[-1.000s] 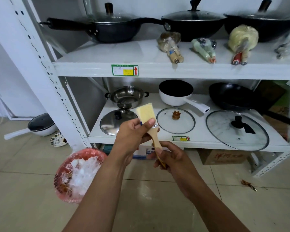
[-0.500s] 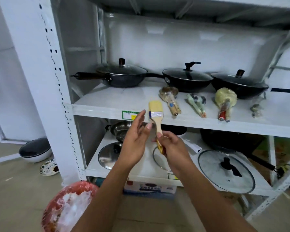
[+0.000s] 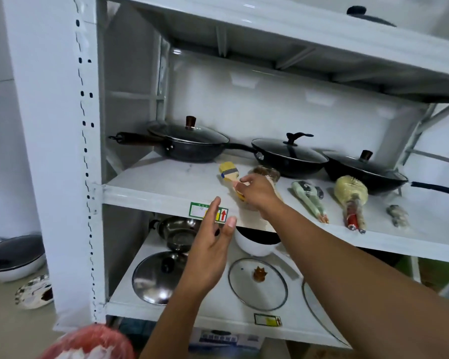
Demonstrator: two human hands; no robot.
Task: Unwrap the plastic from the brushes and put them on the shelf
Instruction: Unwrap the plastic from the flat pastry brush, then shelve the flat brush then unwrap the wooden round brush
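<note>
Head view: right hand (image 3: pixel 257 193) pinches the brush (image 3: pixel 228 172) (by its handle) at the shelf (image 3: pixel 166 183); left hand (image 3: pixel 210 246) spread.

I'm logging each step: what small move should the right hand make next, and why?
Probably set the brush down and let go: the right hand pinches its handle, bristles over bare shelf left of the wrapped brushes.

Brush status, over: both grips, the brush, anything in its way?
Right grip holds unwrapped brush by its handle. Left grip open, empty, before the shelf edge. Wrapped brush close beside it on the shelf.
</note>
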